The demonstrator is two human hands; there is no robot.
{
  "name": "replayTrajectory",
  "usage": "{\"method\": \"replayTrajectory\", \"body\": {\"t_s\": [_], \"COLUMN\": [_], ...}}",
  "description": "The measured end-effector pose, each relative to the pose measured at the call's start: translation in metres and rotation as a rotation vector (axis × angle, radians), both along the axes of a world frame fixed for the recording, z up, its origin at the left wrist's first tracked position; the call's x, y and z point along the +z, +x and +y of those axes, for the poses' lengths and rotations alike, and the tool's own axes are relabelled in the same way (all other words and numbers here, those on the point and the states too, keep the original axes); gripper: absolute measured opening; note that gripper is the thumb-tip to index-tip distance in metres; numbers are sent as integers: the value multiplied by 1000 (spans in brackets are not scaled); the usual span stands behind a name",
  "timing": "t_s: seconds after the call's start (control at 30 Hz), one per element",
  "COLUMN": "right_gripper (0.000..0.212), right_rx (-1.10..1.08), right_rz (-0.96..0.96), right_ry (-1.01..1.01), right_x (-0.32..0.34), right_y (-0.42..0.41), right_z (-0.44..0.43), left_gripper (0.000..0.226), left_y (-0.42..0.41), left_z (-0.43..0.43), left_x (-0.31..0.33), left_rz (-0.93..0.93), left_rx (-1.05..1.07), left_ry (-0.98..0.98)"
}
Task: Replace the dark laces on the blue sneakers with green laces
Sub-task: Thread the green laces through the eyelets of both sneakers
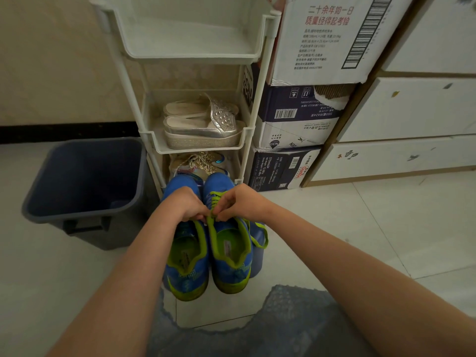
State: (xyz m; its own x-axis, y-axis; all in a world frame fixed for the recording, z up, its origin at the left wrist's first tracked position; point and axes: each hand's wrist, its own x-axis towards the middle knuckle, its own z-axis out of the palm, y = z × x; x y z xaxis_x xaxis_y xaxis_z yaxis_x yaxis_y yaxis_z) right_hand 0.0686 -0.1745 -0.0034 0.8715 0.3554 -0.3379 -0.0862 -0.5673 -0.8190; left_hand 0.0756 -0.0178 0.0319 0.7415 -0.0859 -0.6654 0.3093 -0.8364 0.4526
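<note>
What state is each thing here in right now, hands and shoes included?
Left hand: pinching the green lace.
Right hand: pinching the same lace.
Green lace: threaded through the right-hand sneaker's eyelets.
Left-hand sneaker: lacing hidden by the hand.
Bin: upright, lidless.
Silver sandals: resting on the middle tray.

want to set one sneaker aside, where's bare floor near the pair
Bare tile floor right of the blue sneakers, bordered by stacked cartons. More left, beside the grey bin. Rack's top tray is bare. Crowded ahead: lower trays hold shoes.
</note>
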Motion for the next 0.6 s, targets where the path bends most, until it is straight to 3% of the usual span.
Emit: {"method": "replayTrajectory", "body": {"t_s": [0.3,0.6], "right_gripper": [39,39], "right_rx": [-114,-51], "right_rz": [73,96], "right_ry": [6,-72], "right_x": [-2,5], "right_y": [0,2], "right_z": [7,13], "left_gripper": [23,25], "left_y": [1,2], "left_z": [1,-2], "left_x": [2,0], "left_rz": [21,-32], "left_rx": [-6,-16], "left_ry": [-48,-19]}}
